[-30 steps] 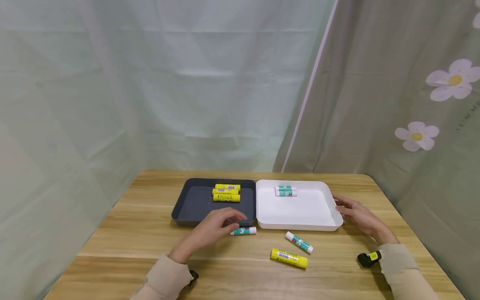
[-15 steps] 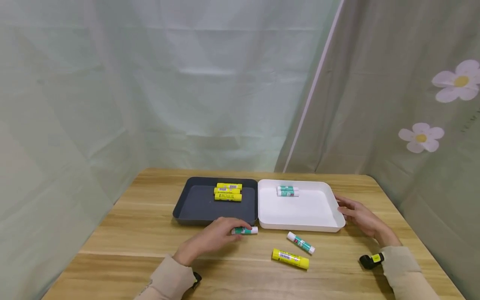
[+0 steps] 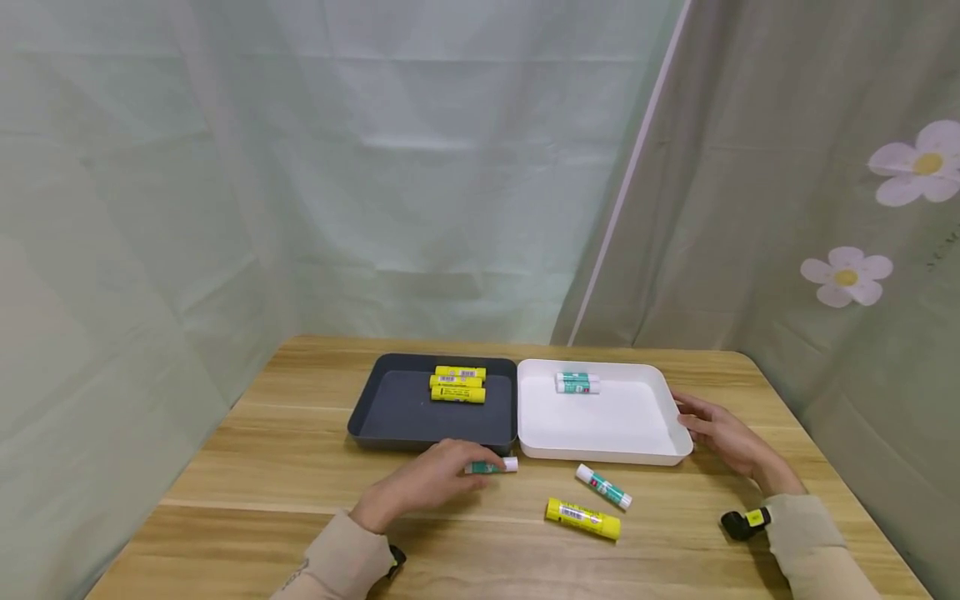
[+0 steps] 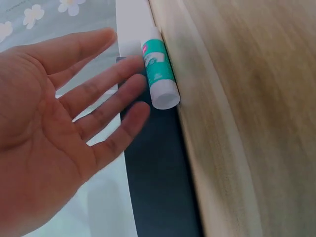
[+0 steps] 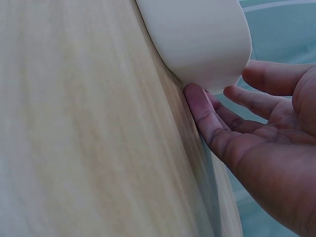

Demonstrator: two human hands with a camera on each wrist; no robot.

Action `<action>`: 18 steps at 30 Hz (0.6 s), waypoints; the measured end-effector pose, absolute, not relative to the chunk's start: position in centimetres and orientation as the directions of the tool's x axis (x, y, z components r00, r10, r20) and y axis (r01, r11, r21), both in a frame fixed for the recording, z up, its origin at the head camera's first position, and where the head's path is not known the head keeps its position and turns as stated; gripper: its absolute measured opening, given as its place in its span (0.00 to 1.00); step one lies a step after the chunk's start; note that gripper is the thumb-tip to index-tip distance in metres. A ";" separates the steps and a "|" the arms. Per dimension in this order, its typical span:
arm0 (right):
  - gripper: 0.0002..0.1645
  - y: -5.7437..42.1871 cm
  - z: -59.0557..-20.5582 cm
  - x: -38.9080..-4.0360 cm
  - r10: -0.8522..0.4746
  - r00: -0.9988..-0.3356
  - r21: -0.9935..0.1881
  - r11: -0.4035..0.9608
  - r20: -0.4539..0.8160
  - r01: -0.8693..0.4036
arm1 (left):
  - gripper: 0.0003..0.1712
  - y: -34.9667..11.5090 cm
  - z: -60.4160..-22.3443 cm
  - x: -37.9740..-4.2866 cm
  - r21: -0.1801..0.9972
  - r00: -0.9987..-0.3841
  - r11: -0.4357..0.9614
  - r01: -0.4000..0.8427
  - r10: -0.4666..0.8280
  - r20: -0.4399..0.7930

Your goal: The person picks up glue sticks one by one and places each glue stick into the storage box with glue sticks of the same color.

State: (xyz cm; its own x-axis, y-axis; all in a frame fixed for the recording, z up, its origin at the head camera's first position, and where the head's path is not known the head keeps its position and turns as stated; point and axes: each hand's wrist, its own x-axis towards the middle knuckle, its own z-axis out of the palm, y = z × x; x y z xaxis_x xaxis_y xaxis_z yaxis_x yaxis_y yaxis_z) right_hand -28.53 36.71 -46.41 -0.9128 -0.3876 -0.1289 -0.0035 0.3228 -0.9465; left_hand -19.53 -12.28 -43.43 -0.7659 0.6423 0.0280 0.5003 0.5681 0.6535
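Note:
My left hand [image 3: 438, 475] reaches over a green-and-white glue stick [image 3: 491, 466] lying along the front of the dark grey tray [image 3: 390, 425]. In the left wrist view its fingers are spread and nearly straight beside this glue stick [image 4: 159, 69], not wrapped round it. My right hand [image 3: 723, 433] touches the outer right side of the white tray [image 3: 600, 437]. The right wrist view shows relaxed fingertips against the wall of that tray [image 5: 202, 44]. Several yellow glue sticks [image 3: 458, 395] lie in the grey tray, and two green-and-white glue sticks [image 3: 577, 387] in the white one.
On the wooden table [image 3: 255, 467], in front of the white tray, lie another green-and-white glue stick [image 3: 604, 487] and a yellow glue stick [image 3: 582, 519]. Both trays stand side by side. Curtains [image 3: 450, 208] hang behind the table.
My left hand has come down from above onto the glue stick before the grey tray. My right hand keeps its place at the white tray. The head view has shifted slightly.

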 end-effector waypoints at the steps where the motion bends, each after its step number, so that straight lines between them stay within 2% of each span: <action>1: 0.42 36.7 -46.4 -28.5 -0.388 -0.913 -0.946 0.323 -0.130 -0.003 | 0.15 -12.2 -43.4 -19.5 0.652 -0.771 0.569 0.501 0.636 0.037; 6: 0.42 36.7 -46.3 -28.6 -0.385 -0.913 -0.945 0.328 -0.135 0.001 | 0.17 -12.0 -43.4 -19.4 0.622 -0.779 0.589 0.516 0.625 0.055; 18: 0.42 36.8 -46.5 -28.6 -0.385 -0.912 -0.941 0.339 -0.140 0.001 | 0.20 -11.5 -44.2 -19.0 0.542 -0.758 0.650 0.533 0.652 -0.037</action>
State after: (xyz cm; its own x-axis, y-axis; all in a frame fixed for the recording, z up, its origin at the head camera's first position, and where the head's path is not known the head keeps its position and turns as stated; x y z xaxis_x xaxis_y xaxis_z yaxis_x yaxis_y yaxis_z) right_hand -28.63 36.75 -46.46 -0.9123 -0.3849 -0.1402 0.0014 0.3393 -0.9407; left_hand -19.01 -11.48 -44.16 -0.7577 0.6515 -0.0367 0.5328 0.6503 0.5415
